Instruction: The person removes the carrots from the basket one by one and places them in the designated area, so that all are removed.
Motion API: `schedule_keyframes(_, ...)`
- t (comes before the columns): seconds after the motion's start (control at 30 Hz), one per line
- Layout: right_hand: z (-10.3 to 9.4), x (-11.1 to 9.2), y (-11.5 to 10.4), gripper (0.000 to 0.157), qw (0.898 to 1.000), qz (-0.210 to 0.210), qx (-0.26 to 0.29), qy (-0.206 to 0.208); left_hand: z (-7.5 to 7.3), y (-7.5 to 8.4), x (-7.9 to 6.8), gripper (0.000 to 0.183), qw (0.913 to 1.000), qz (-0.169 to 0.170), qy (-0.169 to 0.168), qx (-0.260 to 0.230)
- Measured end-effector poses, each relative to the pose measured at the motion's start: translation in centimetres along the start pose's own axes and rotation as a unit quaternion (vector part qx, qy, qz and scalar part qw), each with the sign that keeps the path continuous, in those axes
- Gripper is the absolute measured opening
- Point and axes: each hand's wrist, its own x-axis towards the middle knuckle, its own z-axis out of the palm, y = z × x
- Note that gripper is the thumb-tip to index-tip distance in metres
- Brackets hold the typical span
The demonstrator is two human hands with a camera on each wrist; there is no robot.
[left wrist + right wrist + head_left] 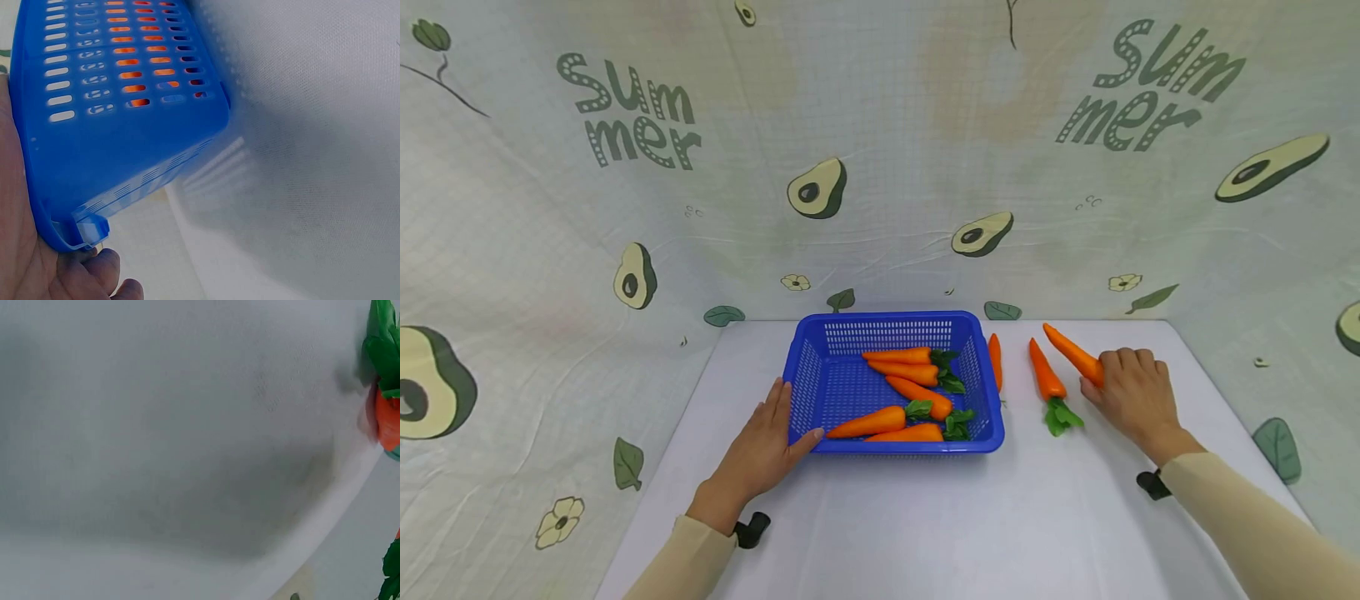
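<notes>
A blue plastic basket (891, 447) with slotted walls holds several orange carrots (901, 373) with green leafy tops. My left hand (758, 446) grips its near left corner, thumb along the front rim; in the left wrist view the fingertips (103, 267) curl at the rim (53, 240). Right of the basket, my right hand (1133, 396) holds a carrot (1075, 354) by its thick end, the tip pointing away to the left. The palm hides that carrot's leaves. Just left of this hand, another carrot (1047, 371) lies on the white table.
Close against the basket's right side lies one more carrot (996, 362), partly hidden by the rim. The white table (925, 525) ends at a hanging cloth (895, 108) printed with avocados, which also rises at both sides. Carrot leaves (382, 356) show at the right wrist view's edge.
</notes>
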Motion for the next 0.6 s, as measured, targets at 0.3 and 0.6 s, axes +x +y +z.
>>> schedule_keyframes(0.3,1.0,-0.8,-0.3,0.043,0.998,0.048,0.010,-0.028,0.2,-0.2,0.1,0.112,1.0000,0.000,0.001,-0.002)
schedule_keyframes(0.6,1.8,-1.0,-1.0,0.049,0.990,0.086,0.023,-0.105,0.2,-0.4,0.0,0.112,1.0000,0.003,0.002,-0.009)
